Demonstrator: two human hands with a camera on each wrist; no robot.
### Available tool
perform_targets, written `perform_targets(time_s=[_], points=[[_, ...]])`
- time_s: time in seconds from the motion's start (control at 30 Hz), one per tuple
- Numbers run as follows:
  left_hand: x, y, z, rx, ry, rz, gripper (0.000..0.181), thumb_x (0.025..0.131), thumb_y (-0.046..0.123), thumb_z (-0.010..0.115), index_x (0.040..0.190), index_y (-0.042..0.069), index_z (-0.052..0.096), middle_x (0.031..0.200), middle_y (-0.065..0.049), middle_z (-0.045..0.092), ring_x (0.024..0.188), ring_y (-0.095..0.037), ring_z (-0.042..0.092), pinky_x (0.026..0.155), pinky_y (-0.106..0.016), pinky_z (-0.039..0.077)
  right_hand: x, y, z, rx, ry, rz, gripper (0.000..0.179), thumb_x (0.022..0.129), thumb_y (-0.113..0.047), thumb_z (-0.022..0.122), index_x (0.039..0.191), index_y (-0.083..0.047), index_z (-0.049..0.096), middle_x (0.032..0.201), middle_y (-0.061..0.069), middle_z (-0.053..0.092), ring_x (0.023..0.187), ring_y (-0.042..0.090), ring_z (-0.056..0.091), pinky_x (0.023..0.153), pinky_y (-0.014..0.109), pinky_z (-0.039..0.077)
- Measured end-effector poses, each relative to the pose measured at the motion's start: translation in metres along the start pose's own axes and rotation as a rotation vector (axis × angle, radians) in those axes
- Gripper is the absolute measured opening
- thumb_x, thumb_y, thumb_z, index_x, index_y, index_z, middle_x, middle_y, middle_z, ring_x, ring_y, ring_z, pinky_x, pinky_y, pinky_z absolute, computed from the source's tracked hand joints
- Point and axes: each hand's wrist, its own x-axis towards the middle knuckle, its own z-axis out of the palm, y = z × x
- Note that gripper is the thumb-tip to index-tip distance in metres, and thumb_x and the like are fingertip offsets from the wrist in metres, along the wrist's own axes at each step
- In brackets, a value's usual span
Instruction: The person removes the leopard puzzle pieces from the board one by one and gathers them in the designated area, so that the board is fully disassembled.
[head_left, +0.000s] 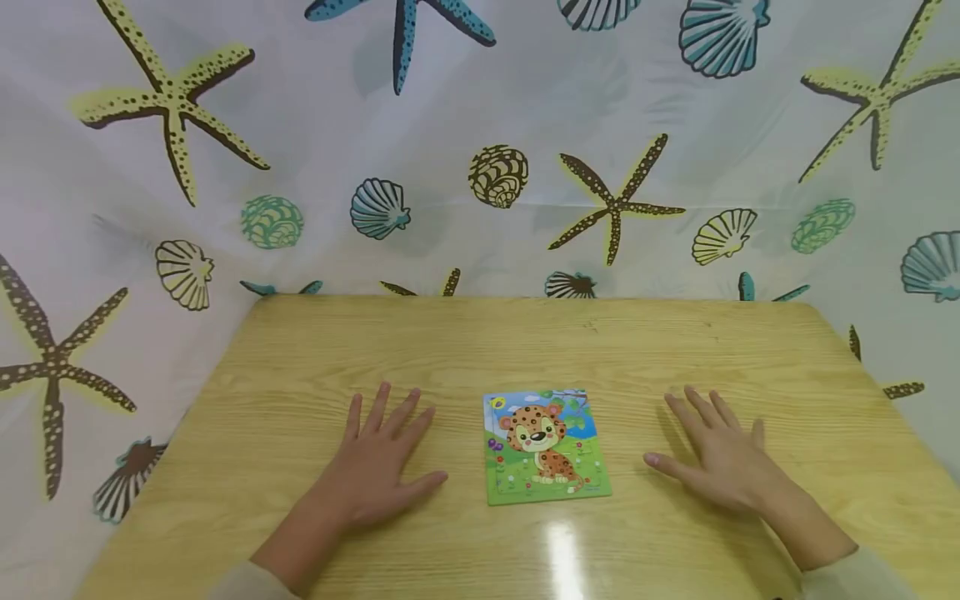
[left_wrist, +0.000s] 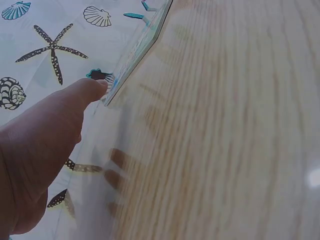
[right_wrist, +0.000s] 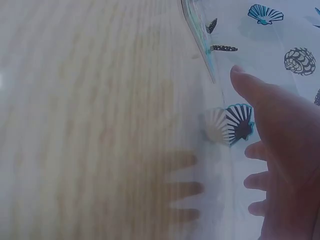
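Note:
A square picture puzzle board [head_left: 546, 446] with a cartoon leopard on it lies flat on the wooden table [head_left: 465, 342], between the two hands. To its left my left hand [head_left: 382, 462] is spread palm down, holding nothing, its thumb pointing toward the board. On the other side my right hand [head_left: 720, 458] hovers palm down with straight fingers and nothing in it, its thumb also toward the board. In both wrist views the puzzle board [left_wrist: 142, 47] shows edge-on, thin and flat, past the thumb.
A white cloth [head_left: 435, 125] printed with starfish and seashells hangs behind the table and along its sides. Light glares off the tabletop in front of the board.

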Motion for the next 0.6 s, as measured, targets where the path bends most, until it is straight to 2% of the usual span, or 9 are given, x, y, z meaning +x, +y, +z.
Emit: perform_targets(time_s=[0.13,0.27,0.47,0.6], points=[[0.0,0.002,0.001,0.004,0.002,0.015,0.084,0.092,0.072,0.045,0.156,0.019,0.036,0.167,-0.008,0.021,0.155,-0.043,0.001,0.122,-0.066,-0.005,0.004,-0.005,0.004,0.005,0.014,-0.026,0.089,0.09,-0.072,0.052,0.158,-0.019,0.032,0.164,0.018,0.025,0.148,0.052,0.019,0.098,0.09,0.011],[0.003,0.006,0.0,0.0,0.012,0.027,0.082,0.093,0.07,0.048,0.155,0.018,0.038,0.167,-0.008,0.022,0.155,-0.043,0.002,0.124,-0.062,-0.002,0.009,-0.009,0.005,0.025,0.04,-0.057,0.085,0.09,-0.07,0.055,0.156,-0.02,0.036,0.162,0.017,0.028,0.144,0.05,0.023,0.1,0.082,0.019],[0.007,0.01,-0.001,-0.056,0.001,0.052,0.077,0.095,0.064,0.049,0.155,0.016,0.039,0.167,-0.007,0.021,0.155,-0.04,0.005,0.127,-0.056,0.008,0.016,-0.019,0.007,0.07,0.045,-0.091,0.08,0.09,-0.069,0.057,0.152,-0.021,0.043,0.155,0.015,0.034,0.135,0.043,0.028,0.093,0.063,0.026],[0.013,0.017,0.001,-0.092,-0.009,0.072,0.079,0.095,0.061,0.052,0.156,0.012,0.036,0.167,-0.008,0.023,0.155,-0.038,0.009,0.126,-0.055,0.014,0.021,-0.027,0.008,0.097,0.051,-0.112,0.077,0.089,-0.067,0.061,0.148,-0.02,0.05,0.144,0.013,0.042,0.123,0.036,0.036,0.088,0.053,0.028]])
